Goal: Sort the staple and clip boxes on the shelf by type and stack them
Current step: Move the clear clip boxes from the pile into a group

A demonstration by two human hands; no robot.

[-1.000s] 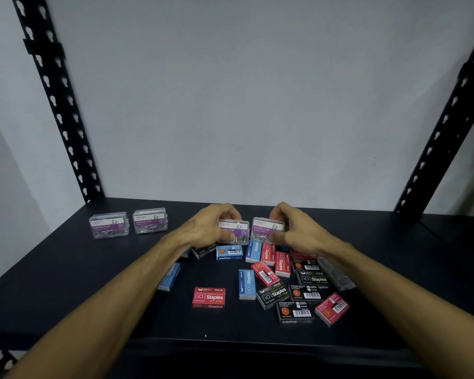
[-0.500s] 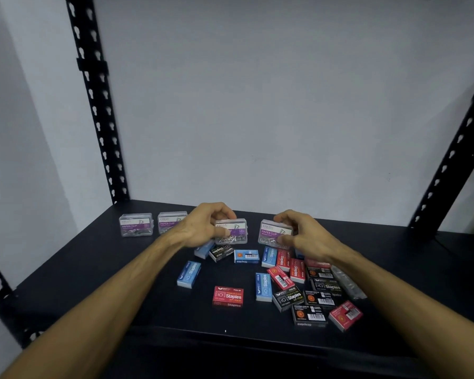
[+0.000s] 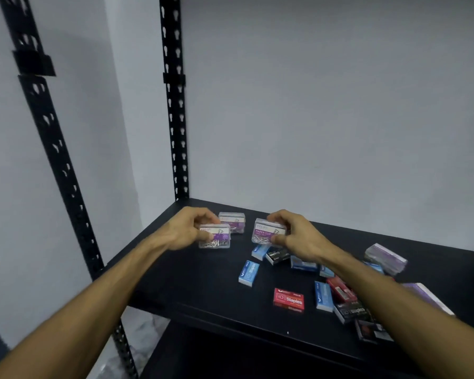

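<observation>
My left hand (image 3: pixel 188 231) grips a clear plastic paper-clip box with a purple label (image 3: pixel 214 237) near the black shelf's (image 3: pixel 192 274) back left corner, just in front of another clear clip box (image 3: pixel 231 221). My right hand (image 3: pixel 293 233) pinches a second clear purple-labelled clip box (image 3: pixel 267 231) (tilted, above the blue staple box (image 3: pixel 260 252)). Red, blue and black staple boxes (image 3: pixel 289 298) lie scattered to the right.

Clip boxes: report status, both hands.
Left hand grips one clip box. Right hand grips another. Third clip box close behind left one.
</observation>
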